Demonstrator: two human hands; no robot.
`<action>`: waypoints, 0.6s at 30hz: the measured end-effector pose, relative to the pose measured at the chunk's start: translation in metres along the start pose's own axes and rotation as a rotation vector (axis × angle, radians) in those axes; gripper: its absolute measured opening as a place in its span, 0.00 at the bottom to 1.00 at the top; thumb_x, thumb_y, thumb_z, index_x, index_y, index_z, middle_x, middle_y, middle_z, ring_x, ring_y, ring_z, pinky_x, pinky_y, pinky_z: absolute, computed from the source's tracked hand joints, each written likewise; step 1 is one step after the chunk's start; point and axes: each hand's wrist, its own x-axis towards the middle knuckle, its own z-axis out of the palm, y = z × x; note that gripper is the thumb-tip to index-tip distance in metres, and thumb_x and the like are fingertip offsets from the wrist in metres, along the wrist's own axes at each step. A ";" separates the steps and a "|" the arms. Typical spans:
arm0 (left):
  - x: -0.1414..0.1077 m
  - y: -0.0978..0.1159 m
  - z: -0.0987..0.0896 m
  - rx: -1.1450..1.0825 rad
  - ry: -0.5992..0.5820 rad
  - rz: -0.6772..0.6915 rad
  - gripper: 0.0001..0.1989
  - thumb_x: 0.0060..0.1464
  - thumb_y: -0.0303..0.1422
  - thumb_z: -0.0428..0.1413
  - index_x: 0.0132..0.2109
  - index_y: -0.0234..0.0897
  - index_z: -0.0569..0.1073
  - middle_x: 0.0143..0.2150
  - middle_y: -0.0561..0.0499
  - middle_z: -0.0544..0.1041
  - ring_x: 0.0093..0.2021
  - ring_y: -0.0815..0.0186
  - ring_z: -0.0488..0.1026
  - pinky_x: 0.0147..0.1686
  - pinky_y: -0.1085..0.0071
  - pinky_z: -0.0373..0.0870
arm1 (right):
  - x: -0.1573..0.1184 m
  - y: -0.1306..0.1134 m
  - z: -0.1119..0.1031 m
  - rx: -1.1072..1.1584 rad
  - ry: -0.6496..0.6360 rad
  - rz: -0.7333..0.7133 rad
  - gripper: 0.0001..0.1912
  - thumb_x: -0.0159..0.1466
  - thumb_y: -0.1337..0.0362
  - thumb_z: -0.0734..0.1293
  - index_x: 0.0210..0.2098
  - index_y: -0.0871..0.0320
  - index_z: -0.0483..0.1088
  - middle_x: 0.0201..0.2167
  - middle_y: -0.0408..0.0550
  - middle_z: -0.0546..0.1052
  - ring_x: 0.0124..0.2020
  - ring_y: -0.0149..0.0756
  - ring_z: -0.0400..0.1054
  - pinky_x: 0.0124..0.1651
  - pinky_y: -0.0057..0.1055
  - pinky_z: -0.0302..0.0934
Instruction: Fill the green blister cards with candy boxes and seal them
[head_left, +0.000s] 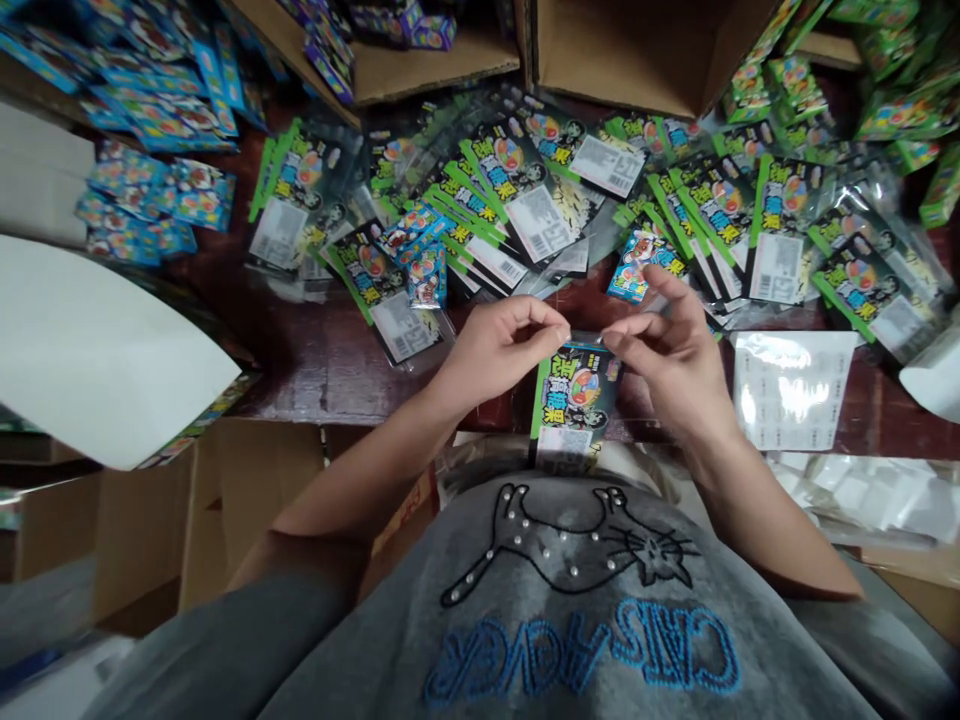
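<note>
Left hand (499, 348), right hand (673, 368): pinching top of packet (574, 398) | bottom edge indistinct

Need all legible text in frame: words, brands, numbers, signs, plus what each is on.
"恶搞糖果": black packet pinched by both hands; repeated on the packets laid out behind.
"CATS": grey shirt, blue stitching; the next word is warped, probably "HOVER".
Too small or blurred: print on the white barcode labels, blue packets, green boxes and white sheet. No number is readable.
</note>
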 end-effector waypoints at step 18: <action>-0.014 -0.010 0.004 -0.068 -0.087 0.146 0.05 0.61 0.35 0.68 0.40 0.39 0.82 0.42 0.48 0.85 0.43 0.65 0.82 0.47 0.66 0.80 | 0.031 -0.060 -0.039 -0.489 -0.484 -0.288 0.08 0.70 0.55 0.71 0.40 0.52 0.76 0.43 0.50 0.80 0.48 0.47 0.76 0.53 0.49 0.73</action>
